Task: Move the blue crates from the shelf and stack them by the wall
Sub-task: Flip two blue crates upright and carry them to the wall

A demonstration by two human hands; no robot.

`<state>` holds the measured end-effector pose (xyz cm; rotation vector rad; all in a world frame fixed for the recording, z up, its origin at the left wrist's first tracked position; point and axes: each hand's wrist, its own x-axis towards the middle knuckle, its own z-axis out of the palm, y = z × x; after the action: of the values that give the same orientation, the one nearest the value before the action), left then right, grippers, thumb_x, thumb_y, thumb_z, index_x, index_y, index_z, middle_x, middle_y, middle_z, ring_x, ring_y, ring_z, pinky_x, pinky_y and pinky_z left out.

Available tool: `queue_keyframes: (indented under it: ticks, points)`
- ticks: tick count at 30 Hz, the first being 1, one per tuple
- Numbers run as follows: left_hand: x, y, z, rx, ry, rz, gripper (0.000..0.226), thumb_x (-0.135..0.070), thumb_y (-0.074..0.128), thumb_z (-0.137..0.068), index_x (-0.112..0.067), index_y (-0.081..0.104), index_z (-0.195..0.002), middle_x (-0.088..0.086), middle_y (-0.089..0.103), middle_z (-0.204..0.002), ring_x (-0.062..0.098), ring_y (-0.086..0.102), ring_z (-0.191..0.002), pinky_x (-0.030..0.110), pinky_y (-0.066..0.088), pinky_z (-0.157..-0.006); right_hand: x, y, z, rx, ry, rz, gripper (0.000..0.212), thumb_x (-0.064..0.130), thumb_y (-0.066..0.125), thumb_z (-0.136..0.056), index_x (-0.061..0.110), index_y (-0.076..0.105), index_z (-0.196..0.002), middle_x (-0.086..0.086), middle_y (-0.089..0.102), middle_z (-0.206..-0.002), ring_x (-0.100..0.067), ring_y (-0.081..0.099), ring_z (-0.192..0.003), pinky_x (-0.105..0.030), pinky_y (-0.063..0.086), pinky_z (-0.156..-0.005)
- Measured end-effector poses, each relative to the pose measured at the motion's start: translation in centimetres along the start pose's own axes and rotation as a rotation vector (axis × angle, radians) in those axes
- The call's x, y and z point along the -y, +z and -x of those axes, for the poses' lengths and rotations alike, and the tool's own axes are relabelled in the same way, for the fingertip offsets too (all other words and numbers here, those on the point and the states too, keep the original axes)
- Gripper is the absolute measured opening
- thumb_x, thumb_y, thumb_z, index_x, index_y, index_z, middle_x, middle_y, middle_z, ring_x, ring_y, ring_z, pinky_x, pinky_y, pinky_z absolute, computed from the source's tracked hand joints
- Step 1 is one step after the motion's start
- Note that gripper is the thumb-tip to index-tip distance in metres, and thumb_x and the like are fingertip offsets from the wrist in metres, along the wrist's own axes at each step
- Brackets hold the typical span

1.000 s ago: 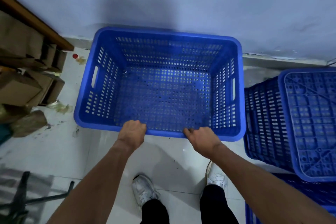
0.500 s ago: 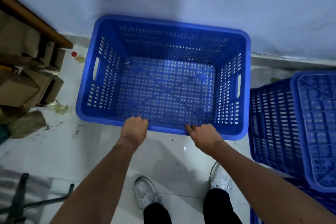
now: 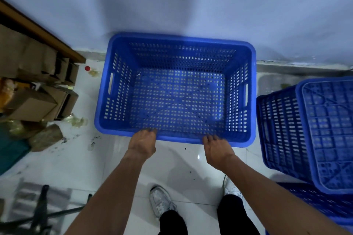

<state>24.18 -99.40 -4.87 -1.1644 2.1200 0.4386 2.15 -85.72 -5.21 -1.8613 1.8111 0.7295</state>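
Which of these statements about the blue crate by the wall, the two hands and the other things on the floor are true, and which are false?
1. The upright crate is empty. True.
2. Both hands hold its side handles. False: the left hand and right hand are at its near rim.
3. Another blue crate lies tipped over at the right. True.
4. Cardboard boxes stand at the right. False: they are at the left.

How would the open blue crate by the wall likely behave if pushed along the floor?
The open blue crate looks empty with perforated walls, so probably light for its size. Its broad flat base makes tipping unlikely. The glossy tile floor suggests it would slide easily. Left hand and right hand meet only its near rim.
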Motion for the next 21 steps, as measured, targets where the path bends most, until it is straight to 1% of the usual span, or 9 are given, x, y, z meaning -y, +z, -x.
queue_keyframes:
  ticks: [3, 7, 11, 14, 16, 18, 21]
  points:
    - [-0.2, -2.3, 2.9, -0.015, -0.015, 0.054, 0.055, -0.016, 0.054, -0.092, -0.021, 0.04, -0.145, 0.004, 0.056, -0.137, 0.023, 0.053, -0.124, 0.034, 0.043, -0.101, -0.6, -1.6, 2.8, 0.027, 0.029, -0.068, 0.048, 0.014, 0.038, -0.092, 0.002, 0.034, -0.138, -0.016, 0.05, -0.129, -0.03, 0.05, -0.115, -0.038, 0.044, -0.09]
    - [-1.8, -7.6, 8.9, 0.036, -0.056, 0.098, 0.046, -0.018, 0.051, -0.094, -0.018, 0.044, -0.14, 0.007, 0.059, -0.134, 0.025, 0.057, -0.121, 0.035, 0.044, -0.1, -2.0, -5.8, 8.9, 0.11, 0.052, -0.165, 0.055, 0.014, 0.041, -0.091, 0.0, 0.03, -0.143, -0.017, 0.048, -0.136, -0.031, 0.048, -0.122, -0.039, 0.043, -0.096]
    - [-4.7, -14.0, 16.2, 0.052, -0.056, 0.177, 0.046, -0.018, 0.05, -0.096, -0.014, 0.045, -0.142, 0.011, 0.054, -0.141, 0.028, 0.052, -0.127, 0.037, 0.04, -0.105, -3.5, -11.8, 16.4, 0.15, 0.096, -0.314, 0.046, 0.016, 0.043, -0.092, 0.003, 0.039, -0.136, -0.016, 0.052, -0.132, -0.031, 0.051, -0.12, -0.04, 0.043, -0.095]
    - [-6.9, -18.7, 21.5, 0.039, -0.064, 0.24, 0.044, -0.018, 0.05, -0.095, -0.015, 0.05, -0.138, 0.013, 0.057, -0.135, 0.031, 0.055, -0.123, 0.04, 0.045, -0.101, -4.7, -16.2, 22.3, 0.13, 0.131, -0.38, 0.041, 0.016, 0.044, -0.091, 0.003, 0.042, -0.13, -0.017, 0.053, -0.13, -0.032, 0.053, -0.118, -0.04, 0.043, -0.094]
    - [-8.3, -21.3, 24.4, 0.021, -0.062, 0.257, 0.046, -0.018, 0.05, -0.094, -0.017, 0.049, -0.141, 0.012, 0.059, -0.134, 0.031, 0.056, -0.121, 0.041, 0.047, -0.099, -5.2, -18.5, 25.6, 0.109, 0.158, -0.409, 0.038, 0.015, 0.042, -0.091, 0.003, 0.044, -0.128, -0.017, 0.054, -0.129, -0.032, 0.054, -0.116, -0.041, 0.043, -0.093]
    - [-9.8, -23.3, 27.1, 0.007, -0.049, 0.276, 0.049, -0.02, 0.05, -0.095, -0.019, 0.045, -0.144, 0.01, 0.061, -0.13, 0.03, 0.058, -0.117, 0.041, 0.049, -0.096, -5.6, -20.1, 28.8, 0.106, 0.181, -0.444, 0.036, 0.016, 0.041, -0.092, 0.005, 0.045, -0.127, -0.015, 0.054, -0.129, -0.031, 0.054, -0.115, -0.04, 0.043, -0.093]
    - [-11.9, -25.2, 30.1, -0.039, -0.013, 0.284, 0.045, -0.022, 0.051, -0.096, -0.015, 0.049, -0.14, 0.01, 0.065, -0.121, 0.029, 0.06, -0.109, 0.04, 0.049, -0.09, -6.0, -21.2, 32.8, 0.098, 0.211, -0.473, 0.036, 0.018, 0.04, -0.093, 0.005, 0.045, -0.126, -0.016, 0.054, -0.13, -0.033, 0.054, -0.116, -0.041, 0.043, -0.095]
